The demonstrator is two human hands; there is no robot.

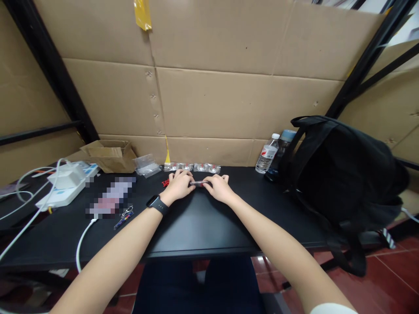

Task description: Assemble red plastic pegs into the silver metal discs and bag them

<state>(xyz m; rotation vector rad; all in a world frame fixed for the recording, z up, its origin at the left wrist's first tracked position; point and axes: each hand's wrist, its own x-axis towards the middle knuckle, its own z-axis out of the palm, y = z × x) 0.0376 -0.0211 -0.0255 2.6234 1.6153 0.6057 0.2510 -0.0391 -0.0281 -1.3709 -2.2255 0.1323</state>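
Near the middle of the black table, my left hand (179, 185) and my right hand (218, 187) face each other. Between them is a small, narrow item in shiny clear plastic (197, 184), showing a little red at its right end. Fingers of both hands pinch it from either side, low over the tabletop; its exact kind is too small to tell. Small red pieces (165, 183) lie just left of my left hand. Behind my hands, a row of clear plastic packets with round contents (207, 167) rests along the cardboard wall. A dark watch (157, 203) is on my left wrist.
At right stand a water bottle (266, 155) and a large black backpack (343, 174). On the left are a brown paper bag (113, 157), a clear plastic bag (148, 166), a power strip (67, 189) with white cables, a blurred-out phone-like item (113, 196) and a keychain (124, 218).
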